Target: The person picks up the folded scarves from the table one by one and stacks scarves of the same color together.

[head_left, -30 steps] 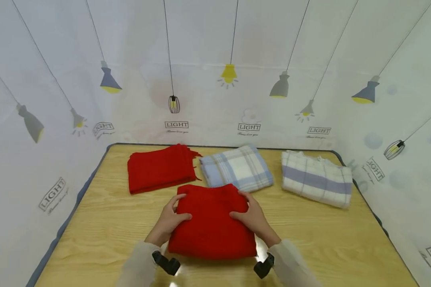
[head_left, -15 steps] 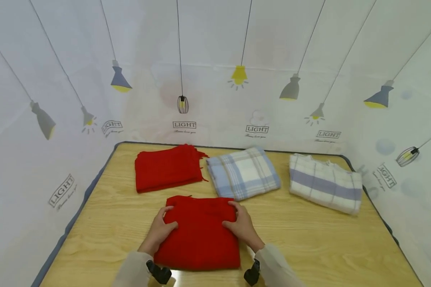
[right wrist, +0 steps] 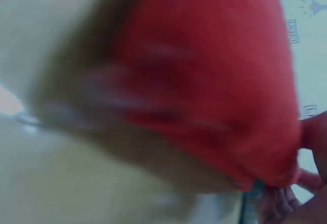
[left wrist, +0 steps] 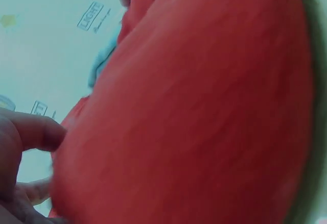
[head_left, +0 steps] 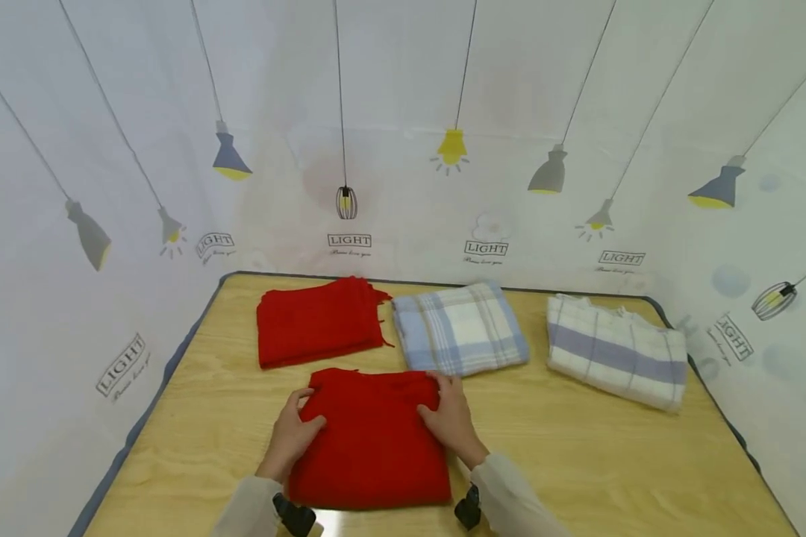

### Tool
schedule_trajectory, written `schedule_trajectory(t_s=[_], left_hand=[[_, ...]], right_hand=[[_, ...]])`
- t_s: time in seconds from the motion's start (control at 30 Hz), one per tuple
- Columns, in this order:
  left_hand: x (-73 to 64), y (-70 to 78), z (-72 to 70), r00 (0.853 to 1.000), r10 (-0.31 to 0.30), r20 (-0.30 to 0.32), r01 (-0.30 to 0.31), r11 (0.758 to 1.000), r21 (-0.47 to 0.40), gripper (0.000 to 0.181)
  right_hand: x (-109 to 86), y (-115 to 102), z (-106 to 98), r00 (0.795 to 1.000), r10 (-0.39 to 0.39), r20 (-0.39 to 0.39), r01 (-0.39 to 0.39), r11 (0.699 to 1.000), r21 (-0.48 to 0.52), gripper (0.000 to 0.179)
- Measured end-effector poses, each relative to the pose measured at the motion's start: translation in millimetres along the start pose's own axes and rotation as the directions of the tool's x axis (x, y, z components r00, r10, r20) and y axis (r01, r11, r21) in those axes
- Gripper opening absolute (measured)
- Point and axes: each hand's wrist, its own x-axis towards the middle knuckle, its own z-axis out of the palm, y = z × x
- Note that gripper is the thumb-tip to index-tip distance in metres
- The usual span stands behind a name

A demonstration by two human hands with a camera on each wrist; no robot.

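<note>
Cloth, red and folded, is pinched between my left grip and right grip, thumbs on top, probably keeping its layers together. It's over the near tabletop, before the plaid cloth; whether it rests there, I can't tell.

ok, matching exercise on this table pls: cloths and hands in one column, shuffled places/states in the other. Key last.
1. folded white cloth with lilac stripe
2. hands
3. folded red cloth with fringe on its right edge
4. folded light-blue-and-white plaid cloth

A. back row, left
B. holding another folded red cloth, in front
C. back row, right
D. back row, middle

Pairs: 1-C, 2-B, 3-A, 4-D
</note>
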Motion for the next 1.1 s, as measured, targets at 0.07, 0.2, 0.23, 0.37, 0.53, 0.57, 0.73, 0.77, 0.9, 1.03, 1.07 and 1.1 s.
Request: schedule_trajectory(t_s=[0.07, 0.2, 0.23, 0.37, 0.53, 0.57, 0.73, 0.77, 0.9, 1.03, 1.07, 1.1], left_hand=[[2.2, 0.3, -8.4, 0.999, 0.019, -0.029, -0.019, 1.000, 0.014, 0.053], [9.9, 2.3, -24.1, 0.999, 0.029, -0.041, -0.027, 0.999, 0.040, 0.052], [12.4, 2.9, -28.0, 0.999, 0.024, -0.041, -0.022, 0.999, 0.043, 0.052], [24.8, 6.9, -42.2, 0.999, 0.029, -0.029, -0.027, 0.998, 0.063, 0.053], [44.6, 13.5, -56.2, 0.995, 0.077, -0.059, -0.071, 0.993, 0.096, 0.053], [48.5, 15.3, -59.1, 0.994, 0.083, -0.067, -0.076, 0.993, 0.095, 0.053], [67.8, 18.4, -71.0, 0.989, 0.092, -0.112, -0.077, 0.988, 0.130, 0.056], [72.6, 18.0, -72.7, 0.989, 0.088, -0.120, -0.070, 0.987, 0.145, 0.057], [92.0, 14.8, -74.0, 0.986, 0.083, -0.148, -0.054, 0.980, 0.190, 0.060], [106.1, 10.3, -68.8, 0.988, 0.084, -0.133, -0.059, 0.982, 0.181, 0.064], [108.4, 9.2, -67.2, 0.989, 0.079, -0.128, -0.055, 0.982, 0.179, 0.066], [110.6, 7.6, -65.6, 0.989, 0.074, -0.125, -0.051, 0.983, 0.179, 0.066]], right_hand=[[6.7, -7, -1, 0.999, -0.010, -0.050, 0.009, 1.000, -0.024, 0.048], [24.1, -20, -3, 0.991, -0.069, -0.115, 0.063, 0.997, -0.053, 0.042], [28.6, -23, -3, 0.990, -0.086, -0.110, 0.081, 0.996, -0.048, 0.042], [47.5, -33, 3, 0.991, -0.126, -0.048, 0.126, 0.992, -0.009, 0.043], [71.2, -44, 14, 0.987, -0.149, 0.059, 0.147, 0.989, 0.032, 0.050], [76.3, -47, 16, 0.984, -0.154, 0.085, 0.152, 0.988, 0.032, 0.051], [98.9, -66, 29, 0.964, -0.199, 0.175, 0.198, 0.980, 0.022, 0.055], [103.0, -69, 32, 0.960, -0.207, 0.190, 0.209, 0.978, 0.011, 0.056], [118.2, -73, 44, 0.943, -0.230, 0.240, 0.263, 0.958, -0.113, 0.059], [127.6, -70, 56, 0.939, -0.189, 0.288, 0.264, 0.932, -0.248, 0.062], [129.4, -68, 59, 0.938, -0.177, 0.298, 0.260, 0.928, -0.266, 0.063], [130.9, -66, 62, 0.937, -0.165, 0.308, 0.255, 0.926, -0.280, 0.063]])
